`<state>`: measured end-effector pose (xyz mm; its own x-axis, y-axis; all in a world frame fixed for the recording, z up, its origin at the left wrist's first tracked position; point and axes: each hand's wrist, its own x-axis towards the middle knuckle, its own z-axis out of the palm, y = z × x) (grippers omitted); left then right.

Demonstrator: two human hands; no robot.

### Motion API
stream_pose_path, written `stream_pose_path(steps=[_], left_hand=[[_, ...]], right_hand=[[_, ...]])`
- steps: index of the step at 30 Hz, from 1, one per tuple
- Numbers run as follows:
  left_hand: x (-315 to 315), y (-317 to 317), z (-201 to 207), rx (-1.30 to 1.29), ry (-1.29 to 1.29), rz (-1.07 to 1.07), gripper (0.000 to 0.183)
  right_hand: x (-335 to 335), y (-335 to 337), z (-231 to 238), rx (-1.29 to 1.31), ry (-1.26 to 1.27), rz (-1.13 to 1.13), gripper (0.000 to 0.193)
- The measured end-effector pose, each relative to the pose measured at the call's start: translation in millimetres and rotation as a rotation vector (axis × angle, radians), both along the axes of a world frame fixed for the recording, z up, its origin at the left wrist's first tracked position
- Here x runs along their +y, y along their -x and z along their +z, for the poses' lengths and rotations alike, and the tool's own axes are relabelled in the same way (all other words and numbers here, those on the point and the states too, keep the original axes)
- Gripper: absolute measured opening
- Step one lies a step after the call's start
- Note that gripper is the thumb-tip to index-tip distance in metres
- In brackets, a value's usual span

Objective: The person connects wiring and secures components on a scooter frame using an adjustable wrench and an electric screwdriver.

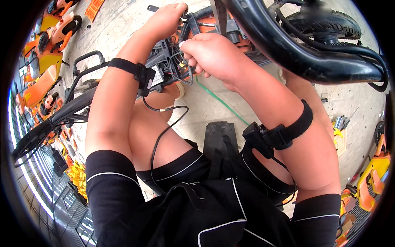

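Observation:
My left hand (166,20) reaches to the top of the view, against the black and orange frame of a partly built vehicle. Its fingers are bent round something at the frame that I cannot make out. A little lower and to the right, my right hand (212,53) is closed in a pinch beside a bundle of thin wires (175,61); whatever lies between its fingers is hidden. Below the wires sits a dark component with a white label (156,74). Each forearm wears a black strap with a small box and a cable.
A thick black bent tube (296,51) crosses the upper right, in front of a knobby tire (325,24). Black tubing (61,109) runs along the left. A green line (222,101) lies on the concrete floor. Orange and yellow vehicle parts (43,82) stand at far left.

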<state>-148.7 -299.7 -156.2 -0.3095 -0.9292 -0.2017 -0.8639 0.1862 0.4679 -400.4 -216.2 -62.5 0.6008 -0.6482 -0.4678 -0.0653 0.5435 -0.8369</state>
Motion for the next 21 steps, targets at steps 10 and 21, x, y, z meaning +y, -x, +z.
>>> stream_pose_path(steps=[10,21], left_hand=[[0,8,9,-0.027,-0.025,0.042,0.044],[0,19,16,-0.048,-0.06,0.087,0.046]], right_hand=[[-1,4,11,0.085,-0.006,0.041,0.029],[1,6,23,-0.017,-0.006,-0.004,0.029]])
